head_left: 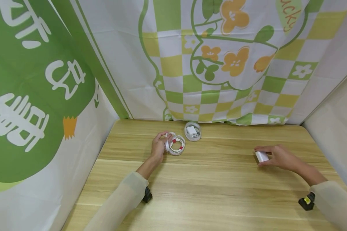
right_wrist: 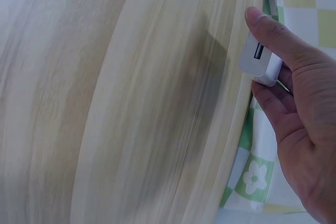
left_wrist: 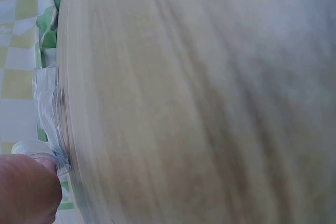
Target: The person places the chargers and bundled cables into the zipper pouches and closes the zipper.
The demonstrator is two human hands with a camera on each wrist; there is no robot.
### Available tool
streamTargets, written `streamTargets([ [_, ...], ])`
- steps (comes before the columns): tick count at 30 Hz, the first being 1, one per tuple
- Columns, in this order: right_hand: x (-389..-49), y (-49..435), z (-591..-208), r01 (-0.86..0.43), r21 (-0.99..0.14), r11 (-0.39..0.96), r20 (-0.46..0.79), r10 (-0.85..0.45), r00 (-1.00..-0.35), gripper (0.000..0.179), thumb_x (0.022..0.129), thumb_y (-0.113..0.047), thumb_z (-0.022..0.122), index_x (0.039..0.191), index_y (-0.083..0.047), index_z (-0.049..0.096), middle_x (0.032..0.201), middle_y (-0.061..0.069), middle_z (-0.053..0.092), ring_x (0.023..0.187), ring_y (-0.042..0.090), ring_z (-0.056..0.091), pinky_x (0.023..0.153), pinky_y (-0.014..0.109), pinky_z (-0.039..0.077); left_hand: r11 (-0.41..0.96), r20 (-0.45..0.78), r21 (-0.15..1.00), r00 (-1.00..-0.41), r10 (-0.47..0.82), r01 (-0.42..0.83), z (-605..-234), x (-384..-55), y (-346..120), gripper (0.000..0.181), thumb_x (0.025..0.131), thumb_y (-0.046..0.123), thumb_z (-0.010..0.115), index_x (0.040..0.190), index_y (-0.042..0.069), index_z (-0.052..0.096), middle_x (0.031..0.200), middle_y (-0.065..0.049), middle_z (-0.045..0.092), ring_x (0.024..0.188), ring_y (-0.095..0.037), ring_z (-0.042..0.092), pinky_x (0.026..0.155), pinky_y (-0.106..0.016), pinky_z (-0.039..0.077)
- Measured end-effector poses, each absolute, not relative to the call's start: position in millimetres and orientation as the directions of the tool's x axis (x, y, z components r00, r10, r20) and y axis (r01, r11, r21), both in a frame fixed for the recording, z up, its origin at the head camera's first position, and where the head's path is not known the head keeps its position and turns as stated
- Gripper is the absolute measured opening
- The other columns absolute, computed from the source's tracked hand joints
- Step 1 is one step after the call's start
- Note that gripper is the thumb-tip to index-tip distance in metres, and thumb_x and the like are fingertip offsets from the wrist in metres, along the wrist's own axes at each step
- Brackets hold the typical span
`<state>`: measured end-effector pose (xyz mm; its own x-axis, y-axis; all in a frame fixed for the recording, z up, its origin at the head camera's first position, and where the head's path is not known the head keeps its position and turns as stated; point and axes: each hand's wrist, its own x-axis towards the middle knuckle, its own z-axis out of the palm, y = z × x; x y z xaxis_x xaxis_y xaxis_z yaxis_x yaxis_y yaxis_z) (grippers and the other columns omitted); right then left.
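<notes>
My left hand [head_left: 158, 147] pinches the left edge of a round coil of white cable [head_left: 182, 150] with small red ties, at the back left of the table. In the left wrist view a fingertip meets a clear loop [left_wrist: 38, 149] at the coil's edge. Behind and right of it lies a second clear round coil [head_left: 188, 137] with a white charger block [head_left: 191, 131] on it. At the right, my right hand [head_left: 281, 156] grips a white charger block [head_left: 261, 156] between thumb and fingers. The right wrist view shows a dark USB slot in this block's face.
The wooden table [head_left: 208, 186] spreads under both hands. A cloth [head_left: 173, 89] with green and yellow checks hangs along its back edge. More cloth hangs at the left [head_left: 84, 154] and right [head_left: 335, 128]. Black wrist cameras [head_left: 306, 201] sit below both sleeves.
</notes>
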<state>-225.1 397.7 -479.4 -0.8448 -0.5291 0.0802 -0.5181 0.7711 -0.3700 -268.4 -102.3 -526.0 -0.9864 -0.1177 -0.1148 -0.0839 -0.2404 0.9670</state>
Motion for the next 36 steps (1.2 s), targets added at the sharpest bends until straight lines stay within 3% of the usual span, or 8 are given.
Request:
streamTargets([
  [24,-238.9,357.3,-490.4,-0.58,-0.4,0.71,0.103,-0.594,-0.798,0.059,0.079,-0.029,0.095,0.128,-0.002,0.076,0.128,0.019,0.075,0.09,0.011,0.071,0.066,0.022,0.056,-0.253,-0.112,0.964,-0.988,-0.11,-0.081,-527.1,-267.7,-102.9,0.035,0.109,0.001,0.046,0.14,-0.009,0.057,0.143,-0.031,0.061,0.135,-0.039,0.06,0.112,-0.036,0.052],
  [36,-241.9,335.6,-492.3,-0.617,-0.399,0.679,0.145,-0.618,-0.773,0.058,0.077,-0.028,0.097,0.126,-0.003,0.076,0.126,0.018,0.075,0.088,0.011,0.07,0.064,0.021,0.053,-0.251,-0.104,0.965,-0.99,-0.099,-0.076,-526.0,-267.7,-103.9,0.037,0.109,0.001,0.044,0.142,-0.01,0.055,0.145,-0.032,0.059,0.136,-0.041,0.059,0.115,-0.04,0.049],
])
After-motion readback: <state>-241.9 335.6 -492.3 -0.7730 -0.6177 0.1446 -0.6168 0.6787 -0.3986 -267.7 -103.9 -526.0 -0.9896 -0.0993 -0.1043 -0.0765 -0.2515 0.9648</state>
